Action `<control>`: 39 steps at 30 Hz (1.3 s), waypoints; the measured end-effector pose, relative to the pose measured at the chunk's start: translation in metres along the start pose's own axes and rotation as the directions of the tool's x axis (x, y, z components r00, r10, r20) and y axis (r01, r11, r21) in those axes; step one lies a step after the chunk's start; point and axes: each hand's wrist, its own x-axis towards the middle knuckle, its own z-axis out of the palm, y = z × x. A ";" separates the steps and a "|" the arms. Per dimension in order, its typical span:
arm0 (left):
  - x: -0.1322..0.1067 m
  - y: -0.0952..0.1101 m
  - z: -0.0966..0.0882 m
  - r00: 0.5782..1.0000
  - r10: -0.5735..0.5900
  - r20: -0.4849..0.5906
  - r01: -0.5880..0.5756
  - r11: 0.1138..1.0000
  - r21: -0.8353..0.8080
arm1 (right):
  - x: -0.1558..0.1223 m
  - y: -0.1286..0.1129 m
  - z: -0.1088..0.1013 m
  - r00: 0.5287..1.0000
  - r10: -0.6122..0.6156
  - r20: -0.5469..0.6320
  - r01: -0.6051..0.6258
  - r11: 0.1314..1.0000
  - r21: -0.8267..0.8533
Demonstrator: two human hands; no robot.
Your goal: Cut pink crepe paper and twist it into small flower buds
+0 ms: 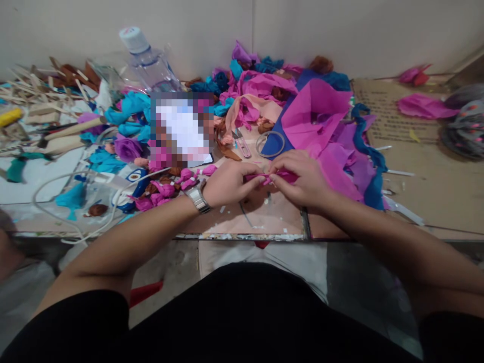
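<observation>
Low over the near middle of the table, a narrow folded piece of pink crepe paper point(289, 177) stretches between my two hands. My left hand point(230, 182), with a metal watch point(198, 197) on its wrist, pinches one end between thumb and forefinger. The fingers of my right hand point(302, 176) are closed on the same piece, close to the left fingertips. Just beyond lie thread snips point(242, 145) and a ring of wire or tape point(270, 144). Small tied pink bundles point(188, 177) lie left of my left wrist. Large pink sheets point(317, 113) are heaped past my right hand.
A plastic bottle point(151, 63) stands at the back left, behind a blurred-out phone point(198, 160). Wooden sticks point(56, 85) pile up at far left. A white cable point(109, 219) loops over the front edge. Printed cardboard point(416, 186) covers the right side.
</observation>
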 end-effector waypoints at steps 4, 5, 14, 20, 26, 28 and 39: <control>0.001 0.000 -0.001 1.000 -0.013 0.018 0.014 0.998 -0.062 | 0.000 0.001 0.000 1.000 -0.029 0.003 0.029 0.999 -0.025; 0.001 0.001 -0.001 0.999 -0.021 0.033 0.024 0.995 -0.093 | 0.000 0.001 0.000 0.999 -0.034 -0.003 0.034 0.999 -0.032; 0.004 0.007 -0.004 0.924 -0.218 0.313 0.370 0.710 -0.599 | -0.001 0.006 0.002 0.990 -0.135 -0.040 0.131 0.988 -0.087; 0.005 0.008 -0.007 0.889 -0.256 0.379 0.455 0.572 -0.683 | 0.002 0.003 -0.004 0.986 -0.166 -0.020 0.163 0.979 -0.124; 0.005 0.006 -0.007 0.891 -0.264 0.369 0.454 0.524 -0.720 | 0.002 0.000 -0.005 0.997 -0.068 0.046 0.074 0.984 -0.161; 0.005 0.005 -0.006 0.898 -0.272 0.347 0.441 0.545 -0.713 | 0.002 0.001 -0.005 0.996 -0.089 0.029 0.093 0.982 -0.167; 0.006 -0.001 -0.002 0.956 -0.232 0.182 0.295 0.753 -0.589 | 0.000 0.003 -0.002 0.989 -0.146 -0.001 0.142 0.967 -0.212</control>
